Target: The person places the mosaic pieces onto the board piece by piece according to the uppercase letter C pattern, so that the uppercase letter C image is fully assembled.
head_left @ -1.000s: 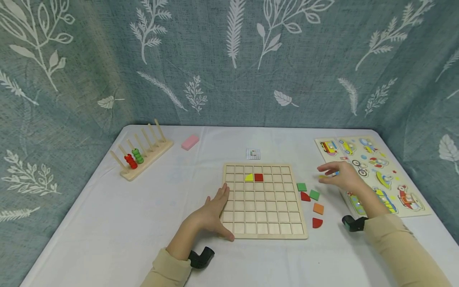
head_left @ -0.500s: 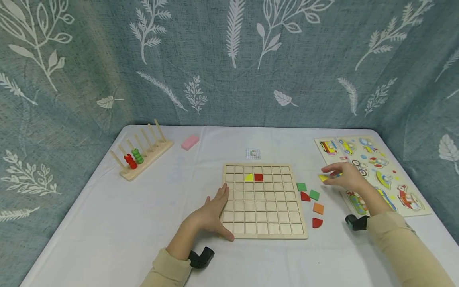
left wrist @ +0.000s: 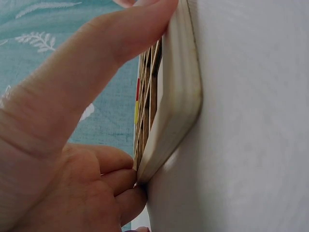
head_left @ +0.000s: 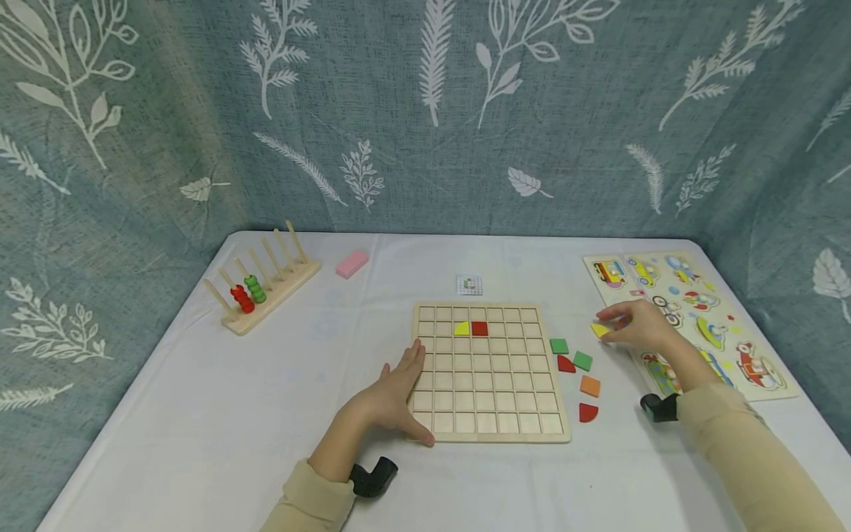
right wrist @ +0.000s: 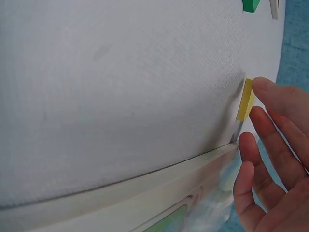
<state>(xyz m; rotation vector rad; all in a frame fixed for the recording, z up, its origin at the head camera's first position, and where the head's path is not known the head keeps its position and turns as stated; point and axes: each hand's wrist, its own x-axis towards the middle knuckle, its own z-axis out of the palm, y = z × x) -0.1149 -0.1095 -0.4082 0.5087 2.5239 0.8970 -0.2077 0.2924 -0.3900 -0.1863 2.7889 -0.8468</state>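
Setting: leaf-print blue curtain behind, white table (head_left: 199, 414) under my hands.
Left hand (head_left: 392, 395): spread flat, fingers straight, pressed along the left edge of the wooden grid board (head_left: 488, 373) to steady it.
Right hand (head_left: 641, 329): fingertips lightly pinching the yellow piece (head_left: 600, 330), which sits on the cloth between the grid board and the vehicle puzzle (head_left: 691, 325).
Yellow piece feel: I judge it a thin, stiff, light wooden tile, smooth-painted, so a bit slippery.
Where to hold: by its thin edges (right wrist: 245, 99), thumb against fingertip.
Nearby: loose green (head_left: 559, 346), red (head_left: 588, 413) and orange (head_left: 590, 386) pieces beside the board.
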